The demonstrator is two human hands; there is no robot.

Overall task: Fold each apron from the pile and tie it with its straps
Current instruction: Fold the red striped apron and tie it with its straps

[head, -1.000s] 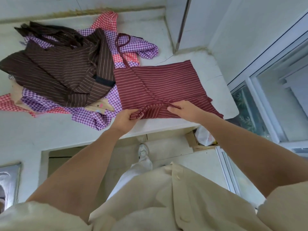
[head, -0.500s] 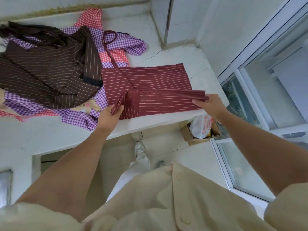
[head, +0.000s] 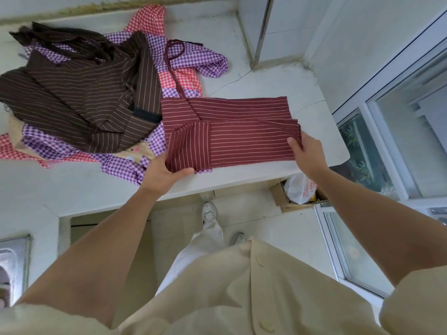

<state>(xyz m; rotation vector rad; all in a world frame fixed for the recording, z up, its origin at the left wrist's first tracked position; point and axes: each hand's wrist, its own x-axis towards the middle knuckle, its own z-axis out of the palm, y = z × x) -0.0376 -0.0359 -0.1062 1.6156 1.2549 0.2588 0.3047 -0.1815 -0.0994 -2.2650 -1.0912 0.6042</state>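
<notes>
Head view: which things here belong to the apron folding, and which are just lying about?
Job:
maroon striped apron, held at its ends by the left grip and right grip
brown striped apron, purple checked apron and red checked apron in the pile

Lying about:
cardboard box and plastic bag on the floor
steel sink

— What's hidden at the maroon apron point(head: 242, 141)?
— Fingers of your left hand point(head: 162, 175), under its near corner; those of your right hand point(head: 308, 155), beneath its right end. Left of it, the brown apron point(head: 72, 100) covers most of the checked aprons point(head: 193, 59).
</notes>
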